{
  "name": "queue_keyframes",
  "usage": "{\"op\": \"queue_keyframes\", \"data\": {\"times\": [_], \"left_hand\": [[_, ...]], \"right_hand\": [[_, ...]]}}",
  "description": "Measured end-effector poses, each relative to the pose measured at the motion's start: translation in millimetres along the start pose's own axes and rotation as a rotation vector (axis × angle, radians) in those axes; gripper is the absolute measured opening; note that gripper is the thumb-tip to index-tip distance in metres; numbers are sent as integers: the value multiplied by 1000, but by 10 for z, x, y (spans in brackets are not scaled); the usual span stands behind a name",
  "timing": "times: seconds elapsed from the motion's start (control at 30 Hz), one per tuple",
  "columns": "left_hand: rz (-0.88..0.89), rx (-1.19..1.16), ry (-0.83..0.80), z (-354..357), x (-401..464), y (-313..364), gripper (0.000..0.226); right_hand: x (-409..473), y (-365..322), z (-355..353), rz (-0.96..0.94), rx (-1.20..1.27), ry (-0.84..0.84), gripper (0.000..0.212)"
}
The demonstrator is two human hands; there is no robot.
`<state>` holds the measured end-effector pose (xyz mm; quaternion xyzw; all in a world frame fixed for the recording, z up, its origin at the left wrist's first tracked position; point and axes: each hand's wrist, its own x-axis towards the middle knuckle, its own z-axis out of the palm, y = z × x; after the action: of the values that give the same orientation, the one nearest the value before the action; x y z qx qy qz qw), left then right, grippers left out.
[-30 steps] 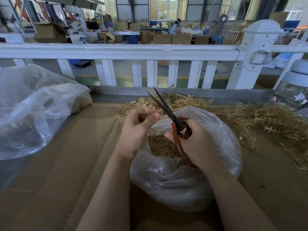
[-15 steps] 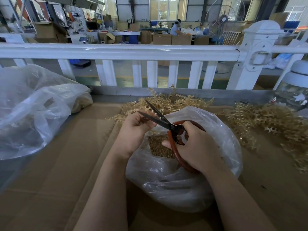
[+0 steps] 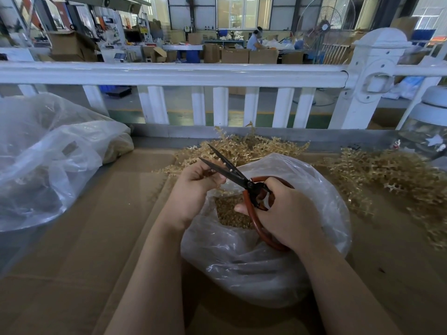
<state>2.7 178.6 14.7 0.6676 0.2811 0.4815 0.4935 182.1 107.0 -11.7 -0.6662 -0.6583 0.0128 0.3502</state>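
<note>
Snipping gold plastic sprigs over an open clear plastic bag [image 3: 266, 267] on the cardboard-covered counter [image 3: 96, 238]. Gripping the scissors [image 3: 235, 175] in the right hand [image 3: 283, 213], thumb and fingers curled through the red-brown loop handles, black blades parted and aimed up and to the left. Pinching a small gold sprig [image 3: 219, 189] in the curled left hand [image 3: 196, 182], just above the bag's mouth and right at the blades. Mostly hidden by the fingers, so no telling how much of it remains. Likely to handle as light, thin and springy: stiff enough to stand out from a pinch, brittle enough to flick away at the cut. Best taken by the main stem, close behind the cutting point, with fingertips kept off the blade line. Best held low over the bag's mouth, so as to drop the bits onto the cut pieces [image 3: 227, 215] already inside. Slack, slippery film on the bag, with no support to be had from its rim. Against one second ago: no longer raised steeply with blades nearly shut and clear of the left thumb, but swung down and leftward, opened, and brought to the left fingertips. Against half a second ago: tilted up a little, much the same gape. Unmoved: the bag, the heap of uncut sprigs [image 3: 244, 147] behind it, the second bag [image 3: 48, 165] at far left.
</note>
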Motion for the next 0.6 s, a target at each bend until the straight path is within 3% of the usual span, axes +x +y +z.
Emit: {"op": "queue_keyframes", "data": {"times": [0.3, 0.6], "left_hand": [[-12, -65, -20, -21, 9, -22, 21], [-15, -22, -11, -11, 2, 4, 26]], "right_hand": [[-24, -22, -34, 0, -13, 25, 45], [-8, -23, -31, -12, -43, 12, 53]]}}
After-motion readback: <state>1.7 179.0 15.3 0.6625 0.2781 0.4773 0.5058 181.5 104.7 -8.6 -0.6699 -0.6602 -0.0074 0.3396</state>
